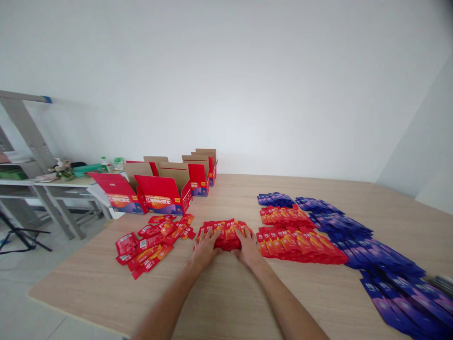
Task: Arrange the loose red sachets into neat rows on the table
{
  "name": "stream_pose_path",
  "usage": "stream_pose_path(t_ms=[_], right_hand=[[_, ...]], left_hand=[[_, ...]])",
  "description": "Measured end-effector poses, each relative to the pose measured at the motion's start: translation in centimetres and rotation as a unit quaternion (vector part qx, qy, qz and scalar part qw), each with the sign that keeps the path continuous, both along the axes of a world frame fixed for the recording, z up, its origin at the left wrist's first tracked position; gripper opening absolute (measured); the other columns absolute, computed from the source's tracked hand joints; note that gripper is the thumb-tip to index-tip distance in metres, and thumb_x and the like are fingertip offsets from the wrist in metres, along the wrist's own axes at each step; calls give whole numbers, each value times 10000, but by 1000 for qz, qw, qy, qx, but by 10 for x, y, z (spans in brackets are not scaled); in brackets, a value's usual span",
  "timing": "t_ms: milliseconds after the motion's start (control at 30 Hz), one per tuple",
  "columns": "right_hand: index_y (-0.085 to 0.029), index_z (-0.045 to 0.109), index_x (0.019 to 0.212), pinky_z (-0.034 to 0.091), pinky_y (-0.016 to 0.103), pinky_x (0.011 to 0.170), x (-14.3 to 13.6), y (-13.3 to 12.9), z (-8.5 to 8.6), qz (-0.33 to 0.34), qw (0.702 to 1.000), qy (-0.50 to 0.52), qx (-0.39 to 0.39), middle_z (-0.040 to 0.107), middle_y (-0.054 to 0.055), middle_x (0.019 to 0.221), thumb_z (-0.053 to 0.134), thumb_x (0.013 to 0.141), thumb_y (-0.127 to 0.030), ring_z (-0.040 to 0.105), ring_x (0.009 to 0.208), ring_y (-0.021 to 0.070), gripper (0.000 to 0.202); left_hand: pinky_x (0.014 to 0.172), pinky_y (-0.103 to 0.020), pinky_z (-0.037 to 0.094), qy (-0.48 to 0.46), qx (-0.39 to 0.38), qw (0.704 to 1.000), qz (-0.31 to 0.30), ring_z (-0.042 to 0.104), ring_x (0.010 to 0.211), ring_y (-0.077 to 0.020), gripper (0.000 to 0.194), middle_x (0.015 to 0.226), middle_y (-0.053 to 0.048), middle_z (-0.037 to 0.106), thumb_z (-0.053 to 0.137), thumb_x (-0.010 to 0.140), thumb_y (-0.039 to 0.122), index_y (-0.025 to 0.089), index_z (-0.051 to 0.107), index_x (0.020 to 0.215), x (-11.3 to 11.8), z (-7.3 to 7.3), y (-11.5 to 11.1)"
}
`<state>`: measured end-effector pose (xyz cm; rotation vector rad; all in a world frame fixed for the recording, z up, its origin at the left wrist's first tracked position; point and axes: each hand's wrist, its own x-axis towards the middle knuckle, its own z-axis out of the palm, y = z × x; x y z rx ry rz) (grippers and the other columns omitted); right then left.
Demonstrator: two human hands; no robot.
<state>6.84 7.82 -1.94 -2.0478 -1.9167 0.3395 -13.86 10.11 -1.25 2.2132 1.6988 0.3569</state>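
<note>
Red row [226, 234] is laid on table [88, 288], near middle, covered at left end by left hand [205, 246], at right end by right hand [247, 246]. Fingers part-spread over top, thumbs at near edge; whether either grip is closed cannot be told. Loose sachets [152, 243] scattered left; red stacks [297, 243] placed right, blue stacks [375, 250] beyond.
</note>
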Motion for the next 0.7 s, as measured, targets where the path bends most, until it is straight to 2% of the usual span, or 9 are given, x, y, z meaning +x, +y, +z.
stream_pose_path(t_ms=[333, 700], right_hand=[[-431, 303, 1521, 313, 559, 1066, -4, 10, 0, -13, 1000, -5, 18, 263, 70, 1606, 755, 752, -392, 261, 1426, 419, 892], [-397, 319, 1520, 314, 571, 1054, 8, 56, -7, -21, 999, 0, 25, 268, 104, 1594, 764, 749, -369, 272, 1412, 420, 891]], left_hand=[[1147, -639, 178, -5, 1, 1000, 0, 110, 1499, -423, 748, 1643, -49, 242, 647, 803, 347, 384, 375, 1499, 2, -1, 15], [1139, -657, 185, -19, -4, 1000, -15, 98, 1504, -419, 768, 1645, -61, 228, 670, 791, 377, 381, 374, 1500, 14, -9, 67]])
